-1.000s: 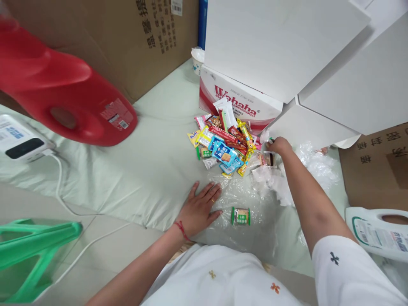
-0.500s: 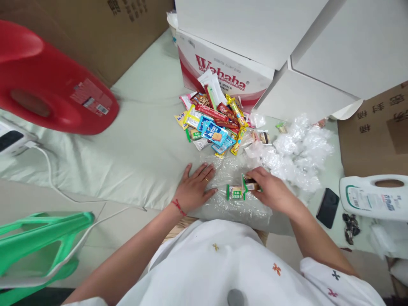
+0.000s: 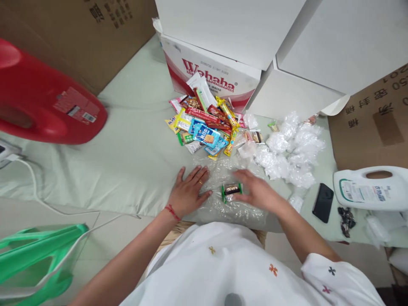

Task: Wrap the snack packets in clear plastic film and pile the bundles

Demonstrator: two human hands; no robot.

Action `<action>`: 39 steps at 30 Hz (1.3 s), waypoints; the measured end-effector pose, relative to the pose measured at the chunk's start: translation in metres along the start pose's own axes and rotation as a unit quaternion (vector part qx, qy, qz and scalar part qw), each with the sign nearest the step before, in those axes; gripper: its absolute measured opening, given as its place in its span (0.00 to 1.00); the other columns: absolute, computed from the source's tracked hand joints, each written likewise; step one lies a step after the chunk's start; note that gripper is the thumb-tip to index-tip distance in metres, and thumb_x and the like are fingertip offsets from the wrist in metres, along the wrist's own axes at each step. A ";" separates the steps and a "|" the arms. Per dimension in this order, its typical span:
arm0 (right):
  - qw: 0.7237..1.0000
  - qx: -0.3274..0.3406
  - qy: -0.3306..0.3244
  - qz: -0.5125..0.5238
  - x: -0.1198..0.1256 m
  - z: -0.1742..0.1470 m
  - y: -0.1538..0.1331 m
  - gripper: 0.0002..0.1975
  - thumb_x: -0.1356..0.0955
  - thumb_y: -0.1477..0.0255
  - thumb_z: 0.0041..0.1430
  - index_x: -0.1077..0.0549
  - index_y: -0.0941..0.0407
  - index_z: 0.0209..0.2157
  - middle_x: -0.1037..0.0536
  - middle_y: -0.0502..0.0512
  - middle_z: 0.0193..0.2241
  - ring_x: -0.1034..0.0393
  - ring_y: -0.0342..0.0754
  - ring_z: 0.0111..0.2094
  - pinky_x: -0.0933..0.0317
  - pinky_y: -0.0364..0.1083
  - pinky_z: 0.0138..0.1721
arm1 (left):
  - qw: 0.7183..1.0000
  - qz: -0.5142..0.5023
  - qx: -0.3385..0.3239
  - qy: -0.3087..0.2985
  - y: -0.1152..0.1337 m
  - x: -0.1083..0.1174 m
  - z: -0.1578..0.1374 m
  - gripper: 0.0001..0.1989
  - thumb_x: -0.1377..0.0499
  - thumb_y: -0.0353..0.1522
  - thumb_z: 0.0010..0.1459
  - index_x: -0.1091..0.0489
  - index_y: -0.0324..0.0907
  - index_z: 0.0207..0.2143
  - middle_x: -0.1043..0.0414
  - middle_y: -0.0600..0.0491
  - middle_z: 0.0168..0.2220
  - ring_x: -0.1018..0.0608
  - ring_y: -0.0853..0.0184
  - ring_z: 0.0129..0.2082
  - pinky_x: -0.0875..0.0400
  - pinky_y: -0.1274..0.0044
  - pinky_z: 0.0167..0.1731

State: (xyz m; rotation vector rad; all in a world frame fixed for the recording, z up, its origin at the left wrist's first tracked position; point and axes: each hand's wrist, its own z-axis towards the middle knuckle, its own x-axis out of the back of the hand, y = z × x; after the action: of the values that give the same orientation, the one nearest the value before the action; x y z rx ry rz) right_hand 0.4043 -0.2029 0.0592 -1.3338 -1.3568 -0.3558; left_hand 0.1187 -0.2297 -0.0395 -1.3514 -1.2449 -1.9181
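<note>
My left hand lies flat with fingers spread, resting partly on a clear plastic bag at the table's front edge. A small green-ended biscuit packet is on the bag, with its dark and clear side up. My right hand is just right of this packet, thumb and fingers apart around its right end; whether a fingertip touches it is hard to tell. Beyond the bag sits a heap of colourful snack packets. Crumpled clear plastic bags are piled to its right.
A white Wahaha carton stands behind the snacks, with white boxes above it. A red jug is at the left. On the right are a phone, keys, a white bottle and a brown carton.
My right hand has laid the packet it held over the other green-ended packet and opened its fingers. My left hand stays flat on the bag. The view has shifted slightly.
</note>
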 end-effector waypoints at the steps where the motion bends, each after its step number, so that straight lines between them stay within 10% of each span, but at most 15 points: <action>1: 0.999 -0.011 0.046 -0.003 0.013 0.010 0.012 0.28 0.32 0.62 0.67 0.35 0.52 0.66 0.29 0.60 0.62 0.30 0.57 0.57 0.35 0.51 0.55 | 1.000 -0.001 -0.002 0.002 0.000 0.000 0.000 0.33 0.46 0.45 0.68 0.44 0.47 0.72 0.41 0.44 0.71 0.38 0.50 0.71 0.63 0.48 0.71; 4: 0.973 -0.120 0.163 -0.113 0.056 0.057 0.056 0.19 0.38 0.72 0.69 0.27 0.55 0.58 0.23 0.63 0.52 0.31 0.60 0.54 0.37 0.53 0.53 | 1.000 -0.004 -0.005 0.010 -0.001 -0.002 0.000 0.33 0.46 0.45 0.68 0.45 0.48 0.72 0.41 0.44 0.71 0.37 0.50 0.71 0.63 0.47 0.71; 9: 0.948 -0.242 0.019 -0.208 0.086 0.137 0.109 0.26 0.28 0.71 0.58 0.28 0.62 0.58 0.28 0.70 0.56 0.33 0.63 0.54 0.37 0.51 0.50 | 1.000 -0.009 -0.007 0.023 -0.001 -0.002 0.000 0.33 0.45 0.43 0.68 0.44 0.47 0.72 0.39 0.44 0.70 0.36 0.49 0.70 0.61 0.46 0.70; 13: 0.930 -0.299 0.073 -0.200 0.072 0.153 0.113 0.27 0.31 0.63 0.64 0.30 0.61 0.61 0.28 0.73 0.54 0.29 0.61 0.49 0.37 0.50 0.46 | 0.999 -0.018 -0.010 0.036 0.000 -0.001 -0.001 0.33 0.43 0.43 0.67 0.42 0.47 0.71 0.37 0.43 0.69 0.35 0.50 0.70 0.59 0.47 0.70; 19: 0.937 -0.224 0.209 -0.170 0.067 0.112 0.109 0.18 0.38 0.73 0.67 0.22 0.58 0.52 0.22 0.65 0.47 0.27 0.57 0.48 0.37 0.48 0.47 | 0.997 -0.029 -0.023 0.065 -0.010 -0.004 -0.003 0.32 0.43 0.43 0.67 0.43 0.47 0.71 0.40 0.41 0.70 0.33 0.51 0.68 0.55 0.48 0.70; 25: 0.856 -0.211 0.461 0.106 0.044 0.001 0.068 0.17 0.35 0.58 0.67 0.22 0.55 0.44 0.20 0.55 0.33 0.25 0.49 0.30 0.32 0.47 0.35 | 0.968 -0.094 -0.042 0.229 -0.009 0.012 -0.020 0.32 0.40 0.32 0.65 0.42 0.48 0.69 0.43 0.41 0.71 0.37 0.51 0.70 0.36 0.55 0.65; 31: 0.782 -0.213 0.298 0.504 -0.028 -0.050 -0.002 0.21 0.25 0.51 0.52 0.23 0.56 0.34 0.28 0.47 0.18 0.36 0.43 0.18 0.40 0.42 0.20 | 0.965 -0.088 -0.186 0.160 0.010 0.022 -0.068 0.33 0.43 0.23 0.59 0.39 0.45 0.67 0.35 0.41 0.67 0.35 0.52 0.69 0.37 0.52 0.66; 35: 0.773 -0.223 0.277 0.525 -0.068 -0.036 -0.019 0.21 0.28 0.51 0.54 0.23 0.56 0.34 0.29 0.46 0.19 0.38 0.43 0.18 0.45 0.42 0.19 | 0.966 -0.031 -0.239 0.088 0.009 0.007 -0.088 0.24 0.42 0.24 0.62 0.31 0.44 0.60 0.31 0.41 0.64 0.35 0.54 0.70 0.43 0.53 0.69; 39: 0.835 -0.213 0.334 0.382 -0.091 -0.039 -0.019 0.18 0.32 0.54 0.62 0.25 0.55 0.36 0.24 0.51 0.30 0.37 0.43 0.22 0.39 0.44 0.25 | 0.960 0.021 -0.257 0.104 0.010 -0.010 -0.091 0.23 0.40 0.25 0.64 0.30 0.50 0.60 0.30 0.46 0.64 0.41 0.56 0.73 0.49 0.53 0.72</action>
State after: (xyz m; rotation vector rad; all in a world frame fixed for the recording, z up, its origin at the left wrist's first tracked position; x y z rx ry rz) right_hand 0.3810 -0.2844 0.0050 -1.7704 -0.1007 -0.5135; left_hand 0.0878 -0.3157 -0.0535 -1.3455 -0.6301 -2.3826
